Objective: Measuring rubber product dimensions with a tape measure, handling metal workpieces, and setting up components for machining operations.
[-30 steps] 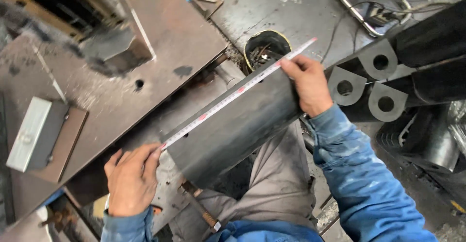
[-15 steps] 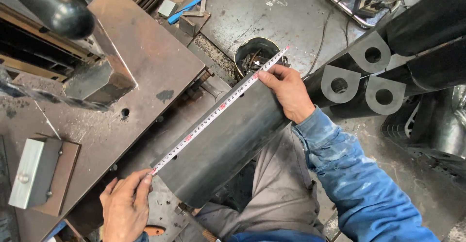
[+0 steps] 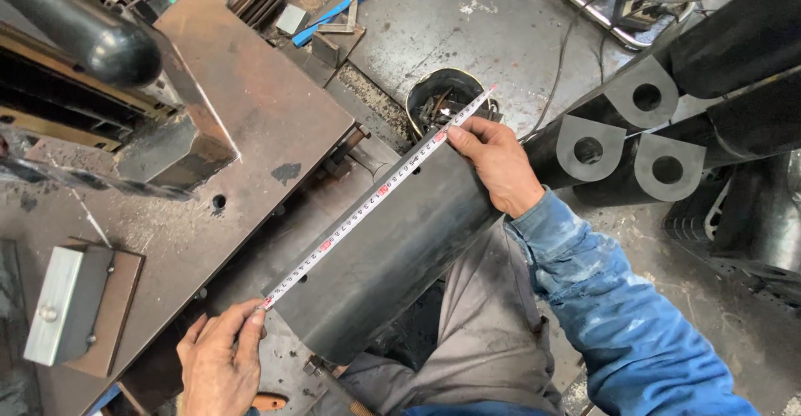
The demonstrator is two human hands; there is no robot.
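Observation:
A dark steel plate [image 3: 400, 249] lies slanted over my lap and the bench edge. A white measuring tape [image 3: 367, 207] with red marks is stretched along its upper edge. My left hand [image 3: 219, 362] pinches the tape's near end at the plate's lower left corner. My right hand [image 3: 494, 164] presses the tape's far part down on the plate's upper right corner, fingers curled over the edge.
A rusty steel bench top [image 3: 242, 141] with a hole sits left, carrying a grey metal block [image 3: 62, 303]. A can of scrap bits [image 3: 442, 103] stands on the floor beyond the plate. Black beams with holed lugs [image 3: 622, 136] lie at right.
The view has shifted, so the plate and both hands sit lower in frame. The tape stays stretched along the plate edge between both hands.

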